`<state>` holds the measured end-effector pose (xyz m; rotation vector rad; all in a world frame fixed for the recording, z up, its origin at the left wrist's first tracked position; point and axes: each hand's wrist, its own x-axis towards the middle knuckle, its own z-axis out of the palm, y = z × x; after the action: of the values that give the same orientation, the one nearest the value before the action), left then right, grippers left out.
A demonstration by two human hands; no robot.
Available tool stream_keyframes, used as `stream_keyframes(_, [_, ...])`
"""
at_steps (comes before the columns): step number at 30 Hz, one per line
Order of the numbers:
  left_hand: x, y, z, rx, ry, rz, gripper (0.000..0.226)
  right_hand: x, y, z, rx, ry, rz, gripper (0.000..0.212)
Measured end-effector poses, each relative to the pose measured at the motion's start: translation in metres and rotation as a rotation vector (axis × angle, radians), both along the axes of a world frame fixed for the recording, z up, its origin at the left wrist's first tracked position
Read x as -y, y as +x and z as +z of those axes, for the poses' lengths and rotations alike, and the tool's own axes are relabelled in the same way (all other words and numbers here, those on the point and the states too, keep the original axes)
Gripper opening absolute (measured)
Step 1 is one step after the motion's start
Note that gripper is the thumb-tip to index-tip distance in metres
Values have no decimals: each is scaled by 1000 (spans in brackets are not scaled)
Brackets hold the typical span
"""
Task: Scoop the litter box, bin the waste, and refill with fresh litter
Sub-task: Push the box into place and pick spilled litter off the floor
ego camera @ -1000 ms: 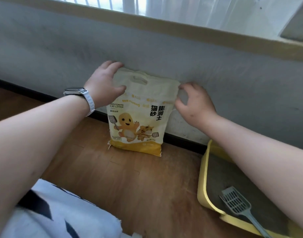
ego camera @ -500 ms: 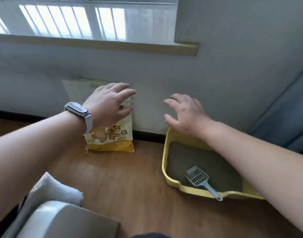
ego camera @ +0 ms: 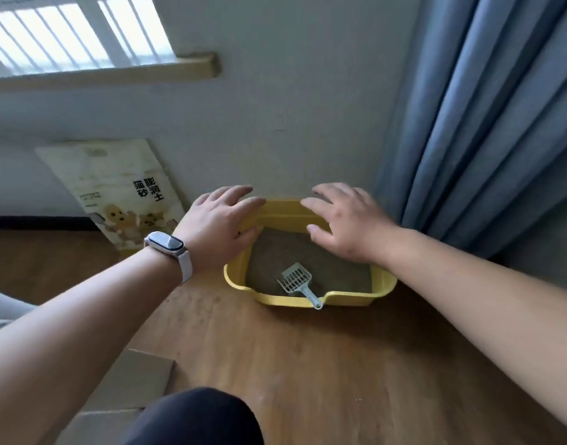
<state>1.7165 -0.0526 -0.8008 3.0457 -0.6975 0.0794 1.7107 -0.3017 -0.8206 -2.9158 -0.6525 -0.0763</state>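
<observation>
Litter box (ego camera: 308,299): yellow, on the wood floor (ego camera: 324,364), back edge against the wall. It holds grey-brown litter (ego camera: 336,274).

Scoop (ego camera: 295,279): pale, slotted, lying on the litter near the box's front wall. Its handle sits in the dip of the front rim, with the end poking just over it.

Our left hand (ego camera: 218,226) is over the box's back-left corner, fingers spread and nearly straight, gripping nothing. We can't tell if the fingers touch the rim. There's a watch (ego camera: 165,244) on that wrist.

Our right hand (ego camera: 346,226) is over the box's back-right part, also spread flat and holding nothing. Contact with the rim or the litter isn't clear either.

Litter bag (ego camera: 121,194): left of the box, standing on the floor and leaning on the wall. Its lower right corner is hidden behind our left wrist.

Blue curtain (ego camera: 484,123): right of the box, hanging down behind its back-right corner.

Flat cardboard (ego camera: 137,377) lies on the floor in front of the box, to the left, and our dark-clad knee (ego camera: 195,419) is just beside it.
</observation>
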Motion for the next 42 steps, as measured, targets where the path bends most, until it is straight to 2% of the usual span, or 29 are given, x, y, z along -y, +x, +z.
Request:
stream_keyframes(12, [79,-122,-1,-45,54,220,55,64,-56,-24,-72,105,233,49])
stream_keyframes(18, [97,-167,-20,-65,63,166,52,77,-99,-48,-4,183,289,45])
stream_keyframes(21, [105,-178,-51,-72,25,106,47,83,-113,-70,-5,187,255,45])
stream_keyframes(26, [96,-193,-122,-98,-23,46,43,72,-137,-126,-93,64,203,44])
stream_keyframes(33, [82,-214,-225,-249,-28,-27,52,68,-182,-212,-246,-23,59,51])
stream_keyframes(37, [83,-234,-262,-333,-107,-42,52,77,-213,-243,-352,42,-69,51])
stream_keyframes(42, [89,-259,-309,-487,-266,82,55,83,-256,-288,-455,172,-273,55])
